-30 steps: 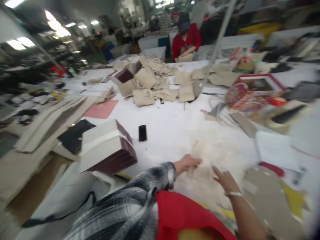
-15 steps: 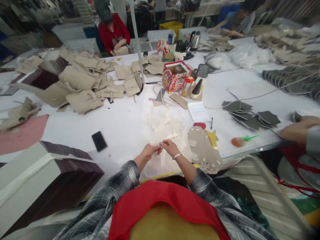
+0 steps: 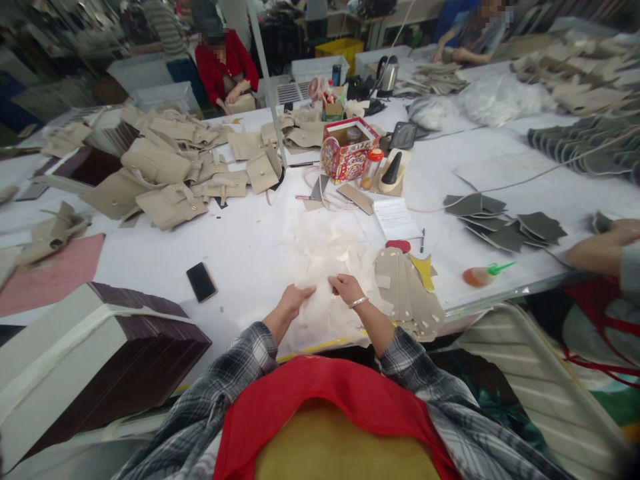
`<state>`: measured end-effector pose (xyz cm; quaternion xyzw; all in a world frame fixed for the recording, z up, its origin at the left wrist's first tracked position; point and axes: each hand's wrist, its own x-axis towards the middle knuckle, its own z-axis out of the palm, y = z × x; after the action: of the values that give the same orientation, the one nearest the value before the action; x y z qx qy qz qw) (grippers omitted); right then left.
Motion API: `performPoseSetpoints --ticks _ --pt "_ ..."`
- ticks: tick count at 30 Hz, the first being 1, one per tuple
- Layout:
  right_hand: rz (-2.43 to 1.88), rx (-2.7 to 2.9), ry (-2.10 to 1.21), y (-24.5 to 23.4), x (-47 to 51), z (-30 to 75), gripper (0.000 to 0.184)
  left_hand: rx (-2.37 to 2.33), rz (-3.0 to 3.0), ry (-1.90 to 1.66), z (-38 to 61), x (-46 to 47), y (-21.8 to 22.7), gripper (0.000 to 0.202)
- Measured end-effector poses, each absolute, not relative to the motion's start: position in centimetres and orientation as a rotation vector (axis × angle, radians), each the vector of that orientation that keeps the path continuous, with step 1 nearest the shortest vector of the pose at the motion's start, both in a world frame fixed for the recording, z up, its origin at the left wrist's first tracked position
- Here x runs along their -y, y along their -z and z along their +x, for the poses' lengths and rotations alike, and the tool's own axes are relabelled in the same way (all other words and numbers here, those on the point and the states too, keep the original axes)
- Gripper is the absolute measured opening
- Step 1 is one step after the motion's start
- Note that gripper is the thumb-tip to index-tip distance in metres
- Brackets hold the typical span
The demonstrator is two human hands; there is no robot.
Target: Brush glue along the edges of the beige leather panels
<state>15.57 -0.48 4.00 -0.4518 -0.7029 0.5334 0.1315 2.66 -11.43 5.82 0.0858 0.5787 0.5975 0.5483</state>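
My left hand [image 3: 293, 303] and my right hand [image 3: 349, 291], a bracelet on its wrist, are over the near table edge with a small gap between them. Both are closed in a pinch on a thin cream-white sheet [image 3: 320, 300], whose outline blends into the pale pieces below. A loose heap of similar thin pieces [image 3: 327, 250] spreads just beyond my fingers. Beside my right hand lie fanned beige panels [image 3: 410, 297] with small white tabs, a yellow piece [image 3: 423, 272] on their edge.
Left are a phone [image 3: 201, 281] and a stack of dark-edged boards [image 3: 150, 353]. Beige bags [image 3: 170, 200] are heaped beyond. A notebook [image 3: 397, 220], a red box [image 3: 350, 153] and a green-tipped bottle [image 3: 480, 275] are ahead and right. A co-worker's hand [image 3: 603, 247] is at far right.
My hands have moved apart from nearly touching, left hand to the left and right hand slightly to the right. The view has shifted slightly.
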Motion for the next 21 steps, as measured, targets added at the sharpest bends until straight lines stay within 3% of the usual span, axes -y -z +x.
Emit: performPoseSetpoints --ticks 3,7,9,15,21 --pt "-1.405 2.050 -1.454 -3.3 -0.9 16.8 0.037 -1.550 0.163 -1.427 2.8 11.2 -5.8 0.045" --pt "-1.508 2.052 -1.178 -2.6 -2.2 18.2 0.022 -1.585 0.138 -1.454 2.8 11.0 -5.8 0.042" --pt "-1.513 2.052 -1.093 -2.8 -1.8 18.0 0.033 -1.570 0.153 -1.451 2.8 10.8 -5.6 0.038" --pt "-1.335 2.037 -1.708 -4.3 1.7 15.6 0.034 -1.600 0.234 -1.374 3.1 10.3 -4.5 0.030" --pt "-1.311 2.012 -1.688 -4.0 1.8 15.8 0.027 -1.583 0.185 -1.402 3.0 10.8 -4.5 0.042"
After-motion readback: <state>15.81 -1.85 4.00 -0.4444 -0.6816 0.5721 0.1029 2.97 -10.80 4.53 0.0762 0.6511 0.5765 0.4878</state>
